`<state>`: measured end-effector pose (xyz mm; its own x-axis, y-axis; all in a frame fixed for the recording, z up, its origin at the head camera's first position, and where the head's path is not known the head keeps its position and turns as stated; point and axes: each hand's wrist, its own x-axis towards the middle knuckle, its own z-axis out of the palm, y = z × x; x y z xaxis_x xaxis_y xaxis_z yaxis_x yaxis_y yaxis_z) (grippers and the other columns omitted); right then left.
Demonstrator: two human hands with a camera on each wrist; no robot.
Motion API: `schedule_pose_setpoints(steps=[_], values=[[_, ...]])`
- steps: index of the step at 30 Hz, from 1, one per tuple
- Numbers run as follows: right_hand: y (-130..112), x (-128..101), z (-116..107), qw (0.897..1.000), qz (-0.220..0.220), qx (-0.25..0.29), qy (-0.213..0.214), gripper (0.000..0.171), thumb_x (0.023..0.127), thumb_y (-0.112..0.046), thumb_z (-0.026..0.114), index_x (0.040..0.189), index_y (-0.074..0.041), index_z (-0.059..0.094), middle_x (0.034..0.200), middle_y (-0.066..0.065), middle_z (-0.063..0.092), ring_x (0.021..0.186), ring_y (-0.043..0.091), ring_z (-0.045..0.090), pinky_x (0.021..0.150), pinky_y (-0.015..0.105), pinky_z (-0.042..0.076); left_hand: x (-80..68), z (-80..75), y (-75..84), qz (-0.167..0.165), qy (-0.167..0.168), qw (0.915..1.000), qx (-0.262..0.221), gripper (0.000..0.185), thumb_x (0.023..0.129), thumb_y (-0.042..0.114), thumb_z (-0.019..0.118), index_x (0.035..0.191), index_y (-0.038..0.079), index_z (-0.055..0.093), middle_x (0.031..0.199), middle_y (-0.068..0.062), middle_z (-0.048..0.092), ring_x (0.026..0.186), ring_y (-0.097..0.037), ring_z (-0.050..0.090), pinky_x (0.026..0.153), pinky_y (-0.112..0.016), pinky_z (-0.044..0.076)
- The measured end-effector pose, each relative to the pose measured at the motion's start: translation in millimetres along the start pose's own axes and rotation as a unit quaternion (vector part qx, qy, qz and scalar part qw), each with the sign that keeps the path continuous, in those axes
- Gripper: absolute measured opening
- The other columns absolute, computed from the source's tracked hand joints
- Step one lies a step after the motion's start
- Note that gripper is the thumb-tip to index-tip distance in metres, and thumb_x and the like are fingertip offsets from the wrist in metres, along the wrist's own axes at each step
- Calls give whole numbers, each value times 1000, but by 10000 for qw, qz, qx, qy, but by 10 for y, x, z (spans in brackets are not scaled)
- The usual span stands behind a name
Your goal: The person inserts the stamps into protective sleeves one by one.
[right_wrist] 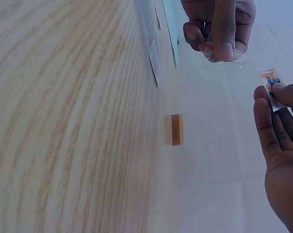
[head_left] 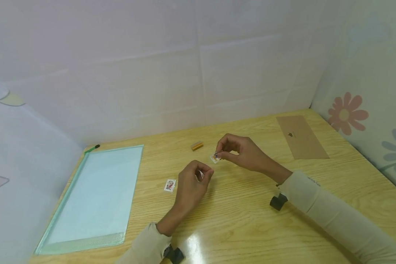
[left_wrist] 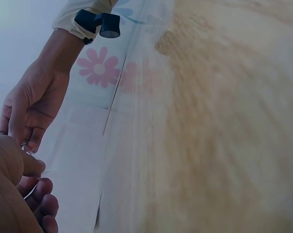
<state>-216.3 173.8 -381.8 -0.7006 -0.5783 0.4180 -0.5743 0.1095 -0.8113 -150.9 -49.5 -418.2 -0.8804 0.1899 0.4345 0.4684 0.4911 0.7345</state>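
Note:
My right hand (head_left: 242, 152) pinches a small stamp-like picture card (right_wrist: 269, 78) with a white border and an orange and blue picture, between thumb and fingertips. Just to its left, my left hand (head_left: 193, 183) has thumb and forefinger pinched together on a thin piece of clear plastic (right_wrist: 241, 58), its edges showing past the fingertips in the right wrist view. Both hands are raised over the wooden table (head_left: 250, 205), fingertips close to each other. Another small picture card (head_left: 169, 185), white with a red design, lies flat on the wood left of my left hand.
A small orange-brown block (head_left: 196, 146) sits behind the hands. Along the left side lies a pale green zip pouch (head_left: 95, 194), with a green and black pull (head_left: 93, 148) at its far corner. A brown envelope (head_left: 303, 137) rests at the back right. Cloth walls surround the table's back and sides.

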Motion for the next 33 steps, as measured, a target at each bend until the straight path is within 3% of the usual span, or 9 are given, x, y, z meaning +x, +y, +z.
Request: schedule_pose_setpoints(steps=[12,19,25,33], values=[[-312,26,85,9986,19,-521,88,11,94,-1,69,102,-4,63,96,8,68,86,24,67,84,41,54,13,-7,-17,-53,6,10000,11,11,93,10,74,92,9,63,82,5,63,60,-12,51,46,-23,42],[-28,26,84,9959,-222,-879,57,10,96,-14,71,103,-17,64,98,-6,67,88,14,68,84,34,55,10,-10,-18,-84,-33,10000,6,11,93,8,73,92,8,62,81,5,62,59,-13,51,45,-23,41],[-24,26,111,9935,-281,-1105,30,14,93,-5,72,102,-12,64,97,-1,68,85,14,67,79,37,55,7,-12,-26,-26,-34,10000,17,11,93,6,72,92,7,62,80,4,62,58,-14,51,46,-23,42],[-45,56,114,9871,-792,-1387,-104,16,94,-9,73,105,-17,65,96,-5,69,80,9,66,69,31,54,9,-3,-45,66,6,10000,-7,11,93,7,73,92,8,62,81,4,62,60,-12,52,50,-24,44]])
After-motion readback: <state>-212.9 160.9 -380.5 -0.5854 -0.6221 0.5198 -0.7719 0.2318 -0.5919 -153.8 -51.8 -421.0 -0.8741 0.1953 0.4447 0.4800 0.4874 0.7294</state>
